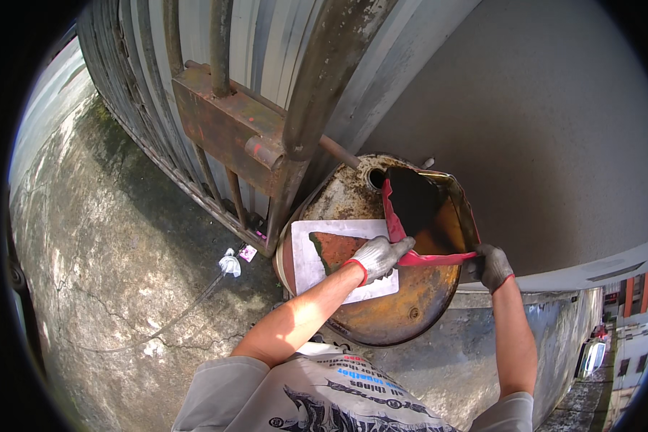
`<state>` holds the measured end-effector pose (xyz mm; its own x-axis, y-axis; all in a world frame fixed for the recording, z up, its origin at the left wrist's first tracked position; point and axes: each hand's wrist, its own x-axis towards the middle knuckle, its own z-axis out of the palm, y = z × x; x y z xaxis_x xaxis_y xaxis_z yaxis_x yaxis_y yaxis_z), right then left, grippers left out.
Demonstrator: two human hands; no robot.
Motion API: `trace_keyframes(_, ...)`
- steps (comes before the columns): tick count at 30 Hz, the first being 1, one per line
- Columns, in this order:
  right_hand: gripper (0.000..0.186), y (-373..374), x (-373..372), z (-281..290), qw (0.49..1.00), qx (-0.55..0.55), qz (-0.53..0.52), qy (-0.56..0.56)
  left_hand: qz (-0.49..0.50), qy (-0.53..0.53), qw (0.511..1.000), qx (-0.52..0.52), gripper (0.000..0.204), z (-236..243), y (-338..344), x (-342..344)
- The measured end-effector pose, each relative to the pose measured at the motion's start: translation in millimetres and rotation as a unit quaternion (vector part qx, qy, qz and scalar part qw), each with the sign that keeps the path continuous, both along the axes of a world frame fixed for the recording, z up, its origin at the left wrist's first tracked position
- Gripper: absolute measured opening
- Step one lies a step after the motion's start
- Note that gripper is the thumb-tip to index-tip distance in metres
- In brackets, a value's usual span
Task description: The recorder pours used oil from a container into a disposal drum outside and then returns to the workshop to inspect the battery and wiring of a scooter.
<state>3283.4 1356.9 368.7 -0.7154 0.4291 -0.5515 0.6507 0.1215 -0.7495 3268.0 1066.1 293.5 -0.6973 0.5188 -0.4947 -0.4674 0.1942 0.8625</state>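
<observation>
Both my hands wear grey gloves with red cuffs. Between them is a cut-open metal tin [439, 259] with a red rim, its inside brownish gold and partly covered by something black [414, 200]; whether this is liquid, powder or shadow I cannot tell. My left hand [379, 259] grips the tin's near left corner, and my right hand [495, 266] its near right corner. The tin is above a rusty drum [392, 317], its far left end beside the drum's round opening [376, 178]. A reddish brick piece [336, 250] rests on a white sheet [306, 270] on the drum top.
A rusty metal gate with a latch box [227, 126] stands close on the left, against corrugated sheeting. A grey wall [554, 144] rises at the right. White and pink scraps [230, 263] lie on the cracked concrete floor [137, 252].
</observation>
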Motion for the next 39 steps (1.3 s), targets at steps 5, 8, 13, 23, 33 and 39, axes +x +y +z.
trace_keyframes(5,0.023,-3.2,-0.5,5.2,1.0,0.002,0.009,-0.001,0.002,-0.006,1.0,0.001,0.065,2.8,-0.8,0.0)
trace_keyframes(8,0.023,-4.8,-1.7,7.4,1.0,0.007,0.013,-0.007,0.008,-0.012,1.0,0.013,0.064,3.4,-1.4,0.3)
trace_keyframes(13,0.024,0.2,-4.3,8.1,0.999,0.013,0.032,-0.01,0.017,-0.011,1.0,0.016,0.063,-4.6,2.9,-0.9)
trace_keyframes(23,0.024,5.4,-10.1,9.6,0.999,0.013,0.032,-0.019,0.021,-0.008,0.999,0.039,0.065,5.3,-1.9,0.5)
trace_keyframes(33,0.025,-1.9,-12.5,19.1,0.998,0.033,0.045,-0.029,0.019,-0.021,0.998,0.05,0.064,8.3,-4.0,0.3)
trace_keyframes(39,0.026,-3.7,-13.7,22.6,0.998,0.024,0.058,-0.023,0.024,-0.031,0.997,0.059,0.061,4.9,-3.7,-0.2)
